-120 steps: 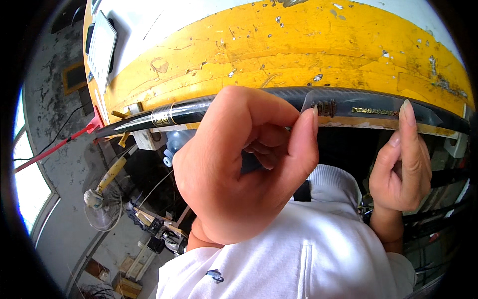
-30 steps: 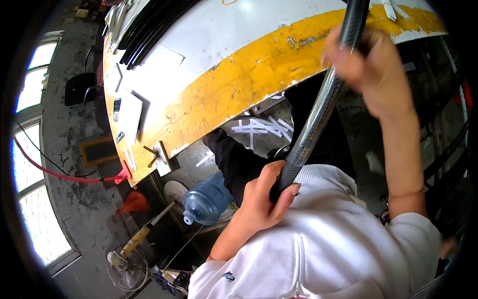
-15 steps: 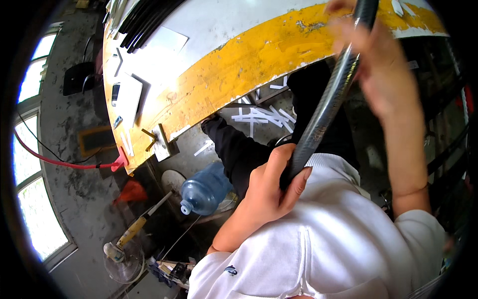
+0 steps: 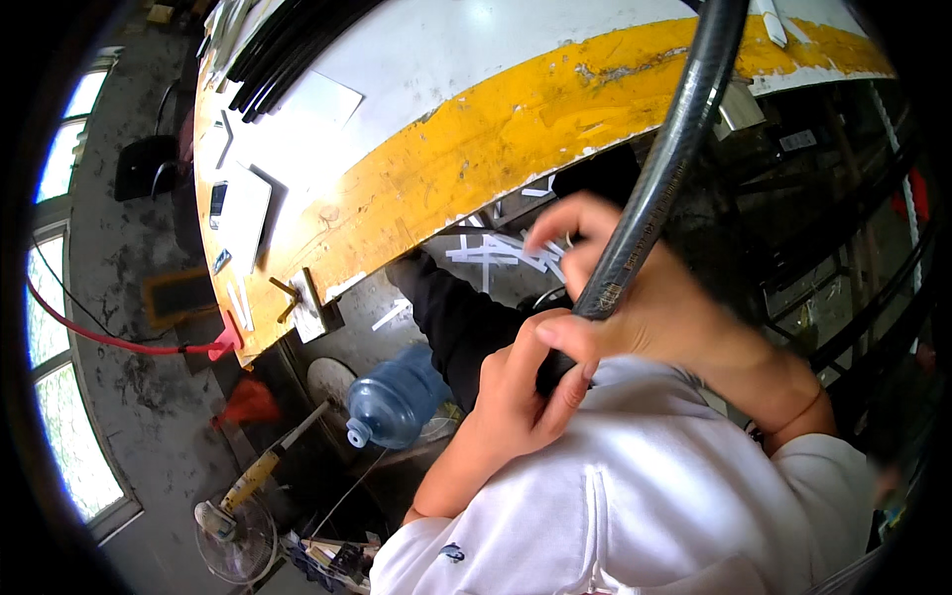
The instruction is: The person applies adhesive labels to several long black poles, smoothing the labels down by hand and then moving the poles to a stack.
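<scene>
A thick, glossy black tube (image 4: 674,149) with fine printed markings runs from my waist up past the top edge. Its lower end sits in my left hand (image 4: 526,392), whose fingers and thumb are wrapped round it in front of my white top. Close above, my right hand (image 4: 674,302) is behind and around the tube, its thumb near the left hand's grip. The right fingers are apart and loosely bent, slightly blurred, not closed on the tube. Part of the right palm is hidden by the tube.
A yellow-and-white worktable (image 4: 476,139) spans the front, bearing several black strips (image 4: 288,59) and a small clamp-like fixture (image 4: 297,304). White strips (image 4: 496,250) litter the floor beneath. A blue water bottle (image 4: 397,397) lies left of my legs; a fan (image 4: 238,535) stands lower left.
My right hand has come down along the tube from its upper part to just above my left hand. The left hand keeps its grip; the view has shifted slightly.
</scene>
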Action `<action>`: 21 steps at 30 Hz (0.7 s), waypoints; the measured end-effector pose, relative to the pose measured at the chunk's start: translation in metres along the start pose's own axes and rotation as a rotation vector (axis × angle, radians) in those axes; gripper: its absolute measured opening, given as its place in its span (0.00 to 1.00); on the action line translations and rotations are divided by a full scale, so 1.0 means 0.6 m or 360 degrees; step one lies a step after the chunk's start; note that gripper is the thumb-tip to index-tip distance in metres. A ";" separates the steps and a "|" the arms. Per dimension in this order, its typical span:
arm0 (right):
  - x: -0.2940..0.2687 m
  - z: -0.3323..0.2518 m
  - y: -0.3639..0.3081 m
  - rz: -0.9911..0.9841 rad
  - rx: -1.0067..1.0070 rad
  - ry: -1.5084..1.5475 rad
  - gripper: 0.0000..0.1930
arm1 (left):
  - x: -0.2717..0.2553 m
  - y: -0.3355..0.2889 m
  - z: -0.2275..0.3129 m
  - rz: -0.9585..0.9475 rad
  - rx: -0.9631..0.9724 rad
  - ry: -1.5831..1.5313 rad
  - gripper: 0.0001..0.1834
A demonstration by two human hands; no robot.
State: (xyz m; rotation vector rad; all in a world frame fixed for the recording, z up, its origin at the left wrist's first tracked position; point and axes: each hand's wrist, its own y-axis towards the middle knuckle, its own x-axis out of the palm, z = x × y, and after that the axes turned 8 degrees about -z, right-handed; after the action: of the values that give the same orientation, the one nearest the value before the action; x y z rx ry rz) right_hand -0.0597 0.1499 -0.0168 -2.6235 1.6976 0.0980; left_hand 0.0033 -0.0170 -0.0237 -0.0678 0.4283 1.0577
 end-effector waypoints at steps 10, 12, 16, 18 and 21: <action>-0.001 -0.009 -0.002 -0.0014 0.0232 0.0172 0.20 | 0.002 -0.012 -0.004 -0.0035 -0.0118 -0.0181 0.16; -0.016 0.004 0.007 0.0029 -0.0129 -0.0035 0.18 | -0.007 -0.009 0.001 -0.0074 -0.0205 -0.0108 0.16; -0.144 -0.048 0.054 0.0369 0.0088 -0.0020 0.21 | -0.003 -0.024 0.020 -0.0090 -0.0301 -0.0104 0.15; -0.096 -0.037 0.039 0.0452 -0.0043 0.0346 0.18 | -0.003 -0.023 0.021 -0.0082 -0.0298 -0.0077 0.14; 0.020 -0.007 -0.029 -0.0102 0.0239 0.0307 0.08 | 0.003 -0.011 0.001 -0.0065 -0.0120 -0.0130 0.18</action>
State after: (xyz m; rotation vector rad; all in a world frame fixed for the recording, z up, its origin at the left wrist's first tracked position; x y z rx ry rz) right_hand -0.0386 0.1461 -0.0138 -2.6448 1.5985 -0.2808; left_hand 0.0098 -0.0185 -0.0245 -0.0999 0.3119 1.0326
